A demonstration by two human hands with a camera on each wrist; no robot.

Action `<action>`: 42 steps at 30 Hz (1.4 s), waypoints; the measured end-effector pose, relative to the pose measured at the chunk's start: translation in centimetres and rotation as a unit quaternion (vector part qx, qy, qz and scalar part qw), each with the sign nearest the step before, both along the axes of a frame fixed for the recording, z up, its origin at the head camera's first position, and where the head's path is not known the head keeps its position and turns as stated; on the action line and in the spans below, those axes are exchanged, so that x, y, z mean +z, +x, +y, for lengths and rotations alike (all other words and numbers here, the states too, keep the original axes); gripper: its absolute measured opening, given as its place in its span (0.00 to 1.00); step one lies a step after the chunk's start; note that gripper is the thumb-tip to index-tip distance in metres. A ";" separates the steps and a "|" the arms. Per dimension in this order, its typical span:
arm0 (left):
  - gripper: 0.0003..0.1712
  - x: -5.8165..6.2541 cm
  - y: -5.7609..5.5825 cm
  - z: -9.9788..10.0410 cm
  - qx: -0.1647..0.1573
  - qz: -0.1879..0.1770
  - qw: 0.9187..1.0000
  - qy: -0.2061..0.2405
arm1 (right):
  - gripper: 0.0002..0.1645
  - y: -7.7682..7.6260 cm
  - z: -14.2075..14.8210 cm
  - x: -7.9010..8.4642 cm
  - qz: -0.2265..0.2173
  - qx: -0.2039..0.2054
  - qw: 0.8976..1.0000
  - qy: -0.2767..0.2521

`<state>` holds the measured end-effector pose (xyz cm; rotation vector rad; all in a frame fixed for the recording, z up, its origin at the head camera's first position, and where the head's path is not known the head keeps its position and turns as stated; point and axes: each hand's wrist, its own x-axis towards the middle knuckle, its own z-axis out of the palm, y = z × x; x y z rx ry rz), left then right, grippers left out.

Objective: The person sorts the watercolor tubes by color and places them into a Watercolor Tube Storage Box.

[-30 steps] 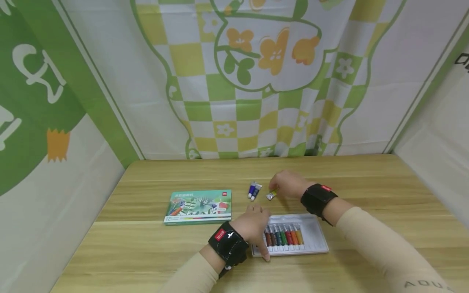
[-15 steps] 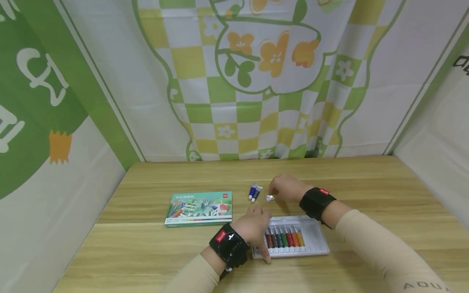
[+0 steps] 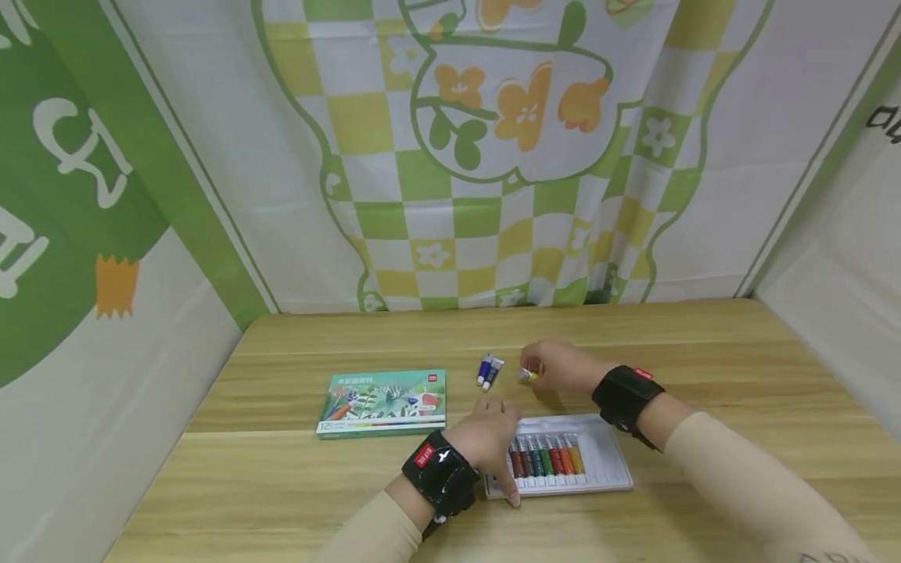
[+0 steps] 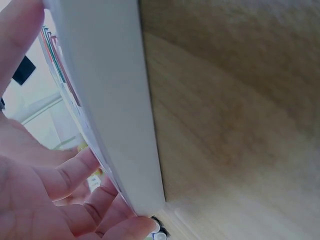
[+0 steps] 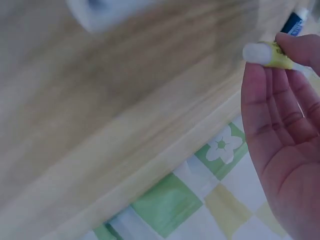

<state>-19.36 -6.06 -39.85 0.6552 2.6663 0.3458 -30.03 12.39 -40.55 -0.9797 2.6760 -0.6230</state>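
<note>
My right hand (image 3: 565,367) pinches a small yellow paint tube (image 3: 529,375) above the table, behind the tray. In the right wrist view the tube's white cap points away from the palm, with the thumb on top and the fingers beneath. My left hand (image 3: 486,438) holds the left end of a white plastic tray (image 3: 607,452), thumb at the near edge and fingers at the far edge. Several paint tubes (image 3: 547,457), brown through green, red and orange, lie side by side in it. The tray's leftmost part is hidden under the left hand.
A purple-blue paint tube (image 3: 485,367) and a dark blue paint tube (image 3: 494,374) lie together behind the left hand. A flat green illustrated paint box (image 3: 383,400) lies at the left. The patterned curtain (image 3: 486,234) hangs along the table's back edge.
The right hand has picked up the yellow paint tube from the table, turned it, and moved slightly right and toward the body. The left hand and the tray have stayed in place.
</note>
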 end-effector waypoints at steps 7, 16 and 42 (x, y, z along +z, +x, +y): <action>0.66 -0.2 -0.1 0.0 -0.006 0.017 1.000 -0.014 | 0.23 1.5 2.5 -0.3 -0.063 -0.011 0.993 -0.098; 0.66 -0.5 0.0 0.0 -0.003 0.020 1.000 -0.009 | 0.26 4.7 5.3 0.3 -0.186 -0.079 0.955 -0.217; 0.64 -0.1 0.1 0.0 -0.012 0.028 1.000 -0.005 | 0.22 11.5 6.7 -1.7 -0.213 -0.140 0.937 -0.238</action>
